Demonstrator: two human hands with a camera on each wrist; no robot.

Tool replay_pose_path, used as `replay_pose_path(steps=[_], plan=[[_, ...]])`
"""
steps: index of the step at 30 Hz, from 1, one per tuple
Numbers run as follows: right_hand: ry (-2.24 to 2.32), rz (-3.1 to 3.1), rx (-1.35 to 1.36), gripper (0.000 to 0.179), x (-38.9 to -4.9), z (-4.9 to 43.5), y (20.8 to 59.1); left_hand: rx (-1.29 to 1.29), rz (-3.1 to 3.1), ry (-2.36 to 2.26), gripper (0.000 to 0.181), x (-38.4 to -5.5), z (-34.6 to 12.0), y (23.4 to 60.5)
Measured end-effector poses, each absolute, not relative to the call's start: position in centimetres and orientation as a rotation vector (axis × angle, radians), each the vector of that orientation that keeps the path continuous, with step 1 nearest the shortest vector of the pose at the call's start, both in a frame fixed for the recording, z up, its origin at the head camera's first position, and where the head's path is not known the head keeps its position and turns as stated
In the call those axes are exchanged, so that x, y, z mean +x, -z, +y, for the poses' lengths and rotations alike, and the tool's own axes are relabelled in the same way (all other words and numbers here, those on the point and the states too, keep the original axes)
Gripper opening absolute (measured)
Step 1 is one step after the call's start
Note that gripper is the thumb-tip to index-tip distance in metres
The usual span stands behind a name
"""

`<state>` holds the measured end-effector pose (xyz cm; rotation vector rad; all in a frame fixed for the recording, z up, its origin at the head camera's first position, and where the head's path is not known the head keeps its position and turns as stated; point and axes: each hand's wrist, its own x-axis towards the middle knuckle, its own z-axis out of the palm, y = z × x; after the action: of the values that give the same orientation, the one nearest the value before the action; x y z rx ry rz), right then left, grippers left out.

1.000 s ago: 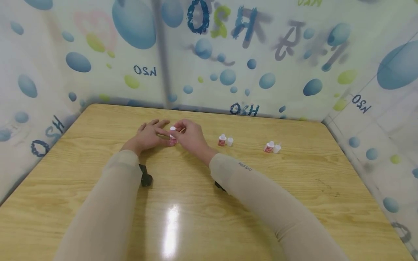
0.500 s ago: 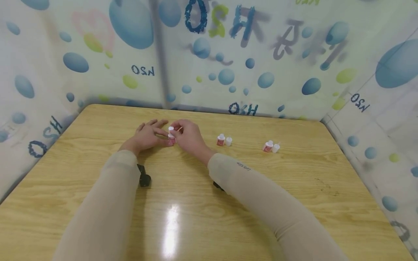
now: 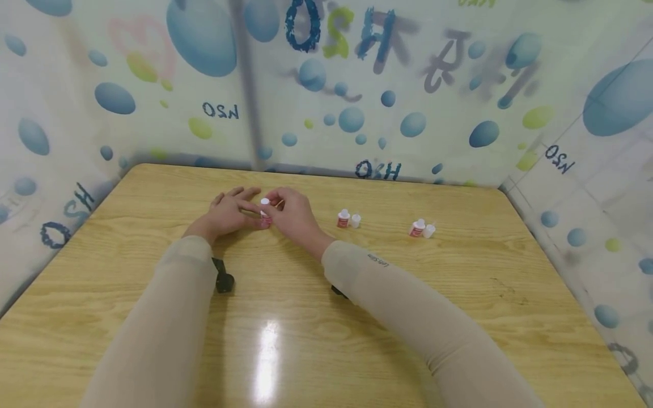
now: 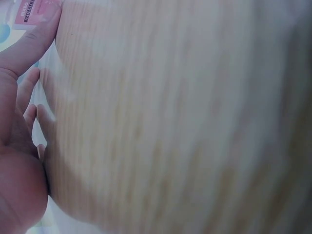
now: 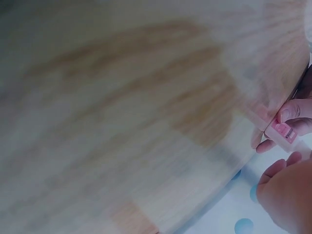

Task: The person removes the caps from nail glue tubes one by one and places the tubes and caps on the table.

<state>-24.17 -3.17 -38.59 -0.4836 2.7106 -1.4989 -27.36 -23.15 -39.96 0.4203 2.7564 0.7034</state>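
Note:
A small nail glue bottle with a pink label and white top stands upright on the wooden table. My left hand pinches its lower body between thumb and index finger, the other fingers spread on the tabletop. My right hand pinches the white cap from the right, its thumb in front; part of the cap is hidden. In the left wrist view the left thumb presses beside the pink label. The right wrist view shows the bottle between both hands.
To the right stand two similar bottles, one nearer and one farther. A small white cap lies beside the first, another white cap beside the second. A patterned curtain rises behind the table's far edge.
The whole scene shifts slightly left in the head view as the camera turns. Both hands stay at the same bottle, with only slight finger movement at its top.

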Motion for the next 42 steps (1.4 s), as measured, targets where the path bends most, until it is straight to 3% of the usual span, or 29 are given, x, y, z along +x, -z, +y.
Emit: replay_pose_path(steps=[42], plan=[[1.440, 2.790, -0.511, 0.024, -24.09, -3.36, 38.67, 0.401, 2.752, -0.740, 0.048, -27.47, -23.18, 40.15]])
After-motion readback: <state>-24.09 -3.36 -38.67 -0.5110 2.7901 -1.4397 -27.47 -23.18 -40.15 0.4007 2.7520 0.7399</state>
